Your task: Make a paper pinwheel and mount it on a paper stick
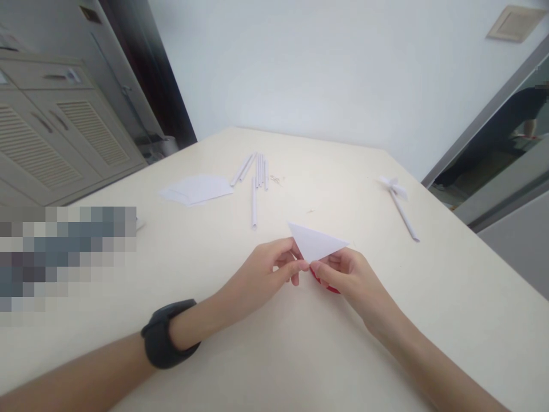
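Left hand: the left hand (262, 274) was nearly closed in a pinch, thumb at the lower corner of the paper triangle (317, 240), a finger behind its left edge.
Right hand: the right hand (352, 277) mirrored it, thumb tip at the same corner, the other fingers curled and partly hidden behind the paper.
Paper triangle: it stood up between the two hands, just above the table (446, 297), long edge uppermost and point toward the person.
Handling: it looked very light and thin, probably crisp along its edges yet easy to crease or tear; the lower corner seemed the surest place to pinch, with light fingertip support behind.
Red object: a curved red object (331, 286) showed beneath the right hand, too covered to identify.
Wrist: a black watch (160, 339) circled the left forearm.
Lone paper tube: beyond the hands lay a single rolled tube (254, 205); being hollow, it would likely dent if squeezed.
Tube group: more tubes (259, 170) lay farther back, beside small scraps (275, 179).
Paper sheets: white sheets (206, 190) overlapped to the left.
Paper assembly: a tube with a folded head (403, 213) lay well to the right.
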